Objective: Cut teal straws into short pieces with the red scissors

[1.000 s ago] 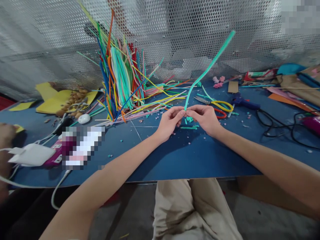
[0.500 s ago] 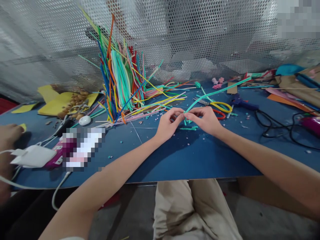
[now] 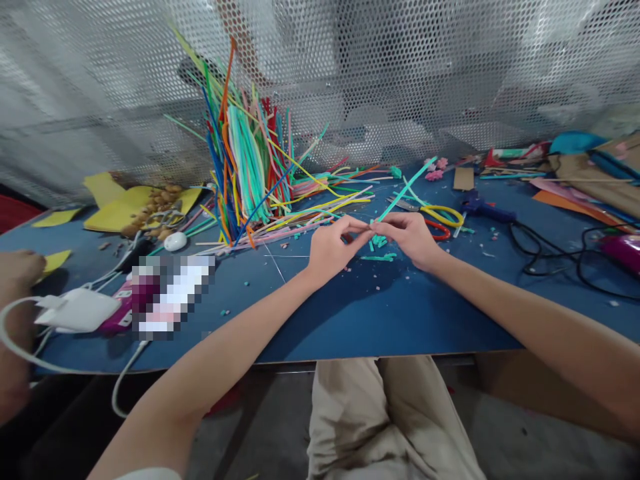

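Above the middle of the blue tabletop my two hands meet, fingertips almost touching. My left hand (image 3: 331,252) is closed, its thumb and forefinger pinching the lower end of a teal pipe cleaner (image 3: 409,187). From the other side my right hand (image 3: 414,239) grips the same pipe cleaner between thumb and fingers. Its free end slants up and to the right; the part between the fingertips is hidden. Just below the fingers sit short teal pipe cleaner pieces (image 3: 379,257). Scissors with yellow and red handles (image 3: 445,215) lie beyond my right hand.
A tall bundle of colourful pipe cleaners (image 3: 245,163) stands back left, with loose ones beside it. A glue gun (image 3: 485,208) and black cord lie right. Left are a white charger (image 3: 83,310), a pixelated phone (image 3: 177,293) and another person's hand (image 3: 20,268). Perforated metal (image 3: 400,60) rises behind.
The pipe cleaner's free end has swung left and stands steeper, showing less length. Both hands stay together, their fingertips slightly shifted. The view has moved a little.
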A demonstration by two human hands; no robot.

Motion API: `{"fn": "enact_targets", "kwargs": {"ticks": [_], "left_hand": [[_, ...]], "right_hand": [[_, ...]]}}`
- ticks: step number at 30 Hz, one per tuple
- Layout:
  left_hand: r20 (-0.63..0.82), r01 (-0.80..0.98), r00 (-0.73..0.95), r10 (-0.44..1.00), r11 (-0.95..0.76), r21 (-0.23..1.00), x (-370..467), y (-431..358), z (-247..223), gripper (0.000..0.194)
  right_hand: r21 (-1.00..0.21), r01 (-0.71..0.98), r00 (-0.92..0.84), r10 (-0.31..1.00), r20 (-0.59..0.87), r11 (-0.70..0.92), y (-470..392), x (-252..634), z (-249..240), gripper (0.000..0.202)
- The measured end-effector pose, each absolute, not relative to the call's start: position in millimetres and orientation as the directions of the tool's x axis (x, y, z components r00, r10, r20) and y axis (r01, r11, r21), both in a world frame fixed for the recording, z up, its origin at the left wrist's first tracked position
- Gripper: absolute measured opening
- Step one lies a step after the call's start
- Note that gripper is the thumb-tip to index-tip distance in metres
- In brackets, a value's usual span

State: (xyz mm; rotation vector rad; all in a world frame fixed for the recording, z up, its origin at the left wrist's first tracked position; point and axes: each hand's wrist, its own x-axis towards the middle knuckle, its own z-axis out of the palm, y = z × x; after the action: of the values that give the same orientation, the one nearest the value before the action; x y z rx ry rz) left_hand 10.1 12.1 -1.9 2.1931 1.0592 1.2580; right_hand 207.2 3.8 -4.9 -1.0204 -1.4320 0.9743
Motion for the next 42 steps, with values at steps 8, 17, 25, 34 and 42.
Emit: {"fn": "enact_targets", "kwargs": {"ticks": [8, 17, 25, 34, 42], "left_hand": [[0.463, 0.233, 0.318, 0.827, -0.541, 0.808, 11, 17, -6, 0.039], [0.673, 0.311, 0.456, 0.582, -0.813, 0.492, 6, 19, -6, 0.040], [0.690, 0.326, 0.506, 0.518, -0.855, 0.403, 3, 28, -11, 0.036], [0.726, 0.385, 0.556, 0.404, -0.900, 0.206, -3, 33, -5, 0.032], [0.746, 0.405, 0.524, 0.410, -0.891, 0.206, -4, 34, -6, 0.030]], "right_hand": [[-0.947, 0.083, -0.119, 0.947, 0.299, 0.310, 4, 213, -3, 0.033], [-0.941, 0.074, -0.159, 0.936, 0.314, 0.329, 1, 211, -4, 0.031], [-0.933, 0.089, -0.165, 0.929, 0.332, 0.349, 1, 212, -10, 0.031], [-0.928, 0.125, -0.221, 0.921, 0.320, 0.352, 0, 216, -4, 0.031], [-0.931, 0.111, -0.243, 0.918, 0.314, 0.348, 2, 216, -6, 0.029]]}}
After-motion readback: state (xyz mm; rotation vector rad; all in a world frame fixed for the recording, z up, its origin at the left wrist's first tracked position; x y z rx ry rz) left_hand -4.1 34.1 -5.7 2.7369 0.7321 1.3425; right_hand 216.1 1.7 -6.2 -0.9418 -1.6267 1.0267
